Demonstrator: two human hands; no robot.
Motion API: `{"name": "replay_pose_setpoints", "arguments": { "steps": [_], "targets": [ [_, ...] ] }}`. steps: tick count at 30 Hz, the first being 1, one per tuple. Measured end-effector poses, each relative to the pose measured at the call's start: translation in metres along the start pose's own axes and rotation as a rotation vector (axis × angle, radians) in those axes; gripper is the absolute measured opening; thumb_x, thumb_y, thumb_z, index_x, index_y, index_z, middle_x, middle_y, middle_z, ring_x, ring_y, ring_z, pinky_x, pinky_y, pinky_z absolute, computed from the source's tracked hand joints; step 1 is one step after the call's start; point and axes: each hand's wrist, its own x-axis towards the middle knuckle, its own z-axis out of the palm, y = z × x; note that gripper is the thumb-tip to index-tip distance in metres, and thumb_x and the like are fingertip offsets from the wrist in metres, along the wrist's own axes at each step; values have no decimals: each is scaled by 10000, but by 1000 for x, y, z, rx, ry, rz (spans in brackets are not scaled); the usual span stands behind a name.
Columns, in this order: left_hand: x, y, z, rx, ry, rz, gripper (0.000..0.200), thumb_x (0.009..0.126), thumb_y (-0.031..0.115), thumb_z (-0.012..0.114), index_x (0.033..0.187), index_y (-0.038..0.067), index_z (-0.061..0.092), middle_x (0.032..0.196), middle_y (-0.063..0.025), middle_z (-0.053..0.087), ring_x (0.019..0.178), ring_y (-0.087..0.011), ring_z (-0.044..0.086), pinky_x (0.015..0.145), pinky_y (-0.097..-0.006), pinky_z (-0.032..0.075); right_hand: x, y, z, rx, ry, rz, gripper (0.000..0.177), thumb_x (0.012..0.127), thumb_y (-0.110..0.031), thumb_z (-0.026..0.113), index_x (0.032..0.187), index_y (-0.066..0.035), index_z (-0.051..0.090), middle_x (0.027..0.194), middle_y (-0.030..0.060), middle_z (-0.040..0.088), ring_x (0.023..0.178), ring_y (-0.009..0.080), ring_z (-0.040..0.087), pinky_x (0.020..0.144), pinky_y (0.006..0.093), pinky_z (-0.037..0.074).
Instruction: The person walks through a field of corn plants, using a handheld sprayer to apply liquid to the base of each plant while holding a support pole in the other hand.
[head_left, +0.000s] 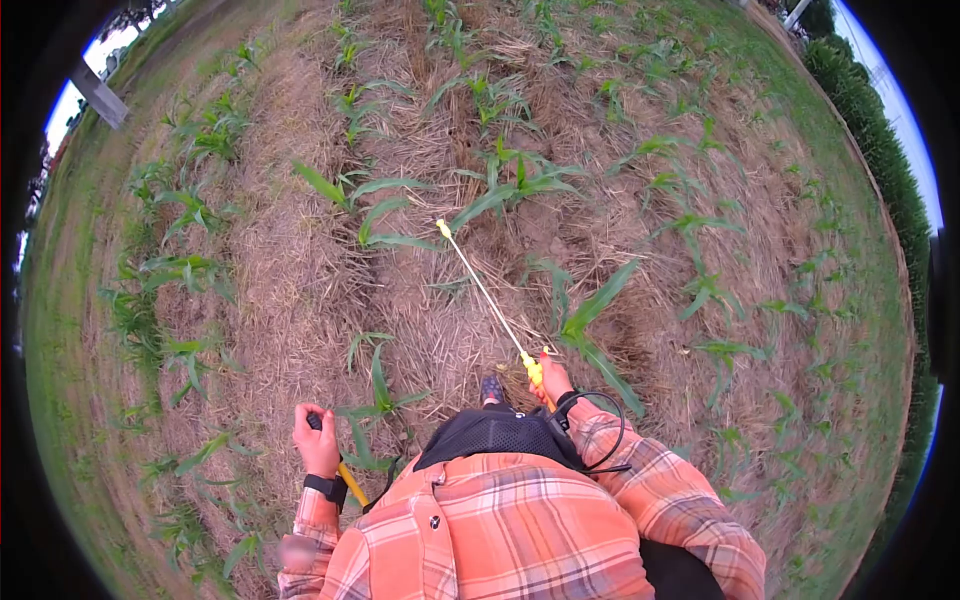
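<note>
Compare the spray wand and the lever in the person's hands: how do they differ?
The spray wand has a slim whitish shaft and yellow nozzle; the lever is a yellow rod with a black grip. The spray wand reaches forward over the soil; the lever runs back toward the body. Both are gripped: spray wand in the right hand, lever in the left hand.

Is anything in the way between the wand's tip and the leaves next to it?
Nothing visible. The right hand holds the wand, and its tip ends beside the leaves; touching or not, I can't tell.
</note>
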Motion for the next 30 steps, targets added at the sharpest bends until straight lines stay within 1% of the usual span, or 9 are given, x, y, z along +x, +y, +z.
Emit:
{"name": "replay_pose_setpoints", "arguments": {
  "steps": [6, 8, 16, 19, 21, 24, 26, 28, 30],
  "targets": [
    [42, 28, 37, 38, -80, 15, 117, 712, 27, 543, 716, 36, 427, 554, -11, 391, 490, -91, 360, 456, -242, 315, 31, -27, -61, 361, 83, -21, 575, 823, -516, 222, 668, -27, 481, 451, 80, 474, 285, 119, 376, 259, 246, 285],
    [50, 31, 47, -62, -97, 2, 120, 729, 20, 529, 722, 51, 414, 584, 30, 369, 511, -46, 325, 450, -199, 278, 37, -31, -79, 413, 138, -35, 582, 822, -520, 197, 668, -33, 475, 450, 77, 468, 290, 122, 377, 265, 250, 281],
    [93, 15, 84, -3, -148, 24, 113, 705, -2, 528, 730, 40, 426, 585, -2, 406, 517, -80, 371, 474, -229, 323, 68, -32, -101, 490, 358, -46, 579, 817, -514, 200, 694, -22, 481, 475, 85, 474, 295, 145, 369, 280, 278, 304],
    [118, 5, 95, -20, -208, 22, 106, 716, 3, 522, 728, 40, 424, 583, 5, 401, 518, -80, 370, 474, -229, 324, 84, -37, -84, 444, 422, -20, 591, 816, -527, 197, 699, -20, 477, 469, 87, 471, 295, 141, 365, 278, 274, 296],
    [140, -1, 102, -143, -254, -95, 102, 729, 8, 516, 732, 41, 419, 587, 13, 394, 515, -80, 364, 470, -227, 321, 99, -42, -66, 469, 387, -17, 574, 809, -501, 238, 638, -12, 483, 446, 96, 473, 282, 145, 380, 262, 273, 292],
    [175, -57, 119, -134, -250, 68, 104, 741, 13, 510, 736, 40, 410, 610, 14, 385, 535, -83, 353, 490, -224, 319, 122, -55, -19, 391, 399, -24, 589, 807, -534, 263, 662, -15, 500, 453, 78, 476, 286, 122, 380, 251, 252, 285],
    [191, -53, 129, -205, -323, -11, 111, 745, 12, 509, 736, 36, 402, 638, 1, 377, 558, -89, 339, 514, -228, 315, 144, -59, 9, 288, 370, 6, 576, 809, -522, 274, 675, -12, 505, 456, 81, 487, 287, 122, 396, 250, 249, 304],
    [213, -92, 144, -146, -343, 52, 113, 759, 19, 501, 733, 31, 392, 655, -8, 366, 580, -90, 328, 526, -224, 306, 160, -62, 34, 130, 289, -15, 567, 807, -511, 271, 662, -22, 519, 453, 64, 496, 293, 116, 416, 252, 252, 315],
    [228, -91, 155, -124, -407, 71, 121, 773, 25, 492, 734, 27, 378, 661, -9, 352, 582, -88, 321, 521, -219, 298, 166, -68, 59, 30, 223, -3, 565, 808, -504, 262, 662, -26, 527, 461, 64, 505, 299, 120, 422, 263, 258, 326]
  ]
}}
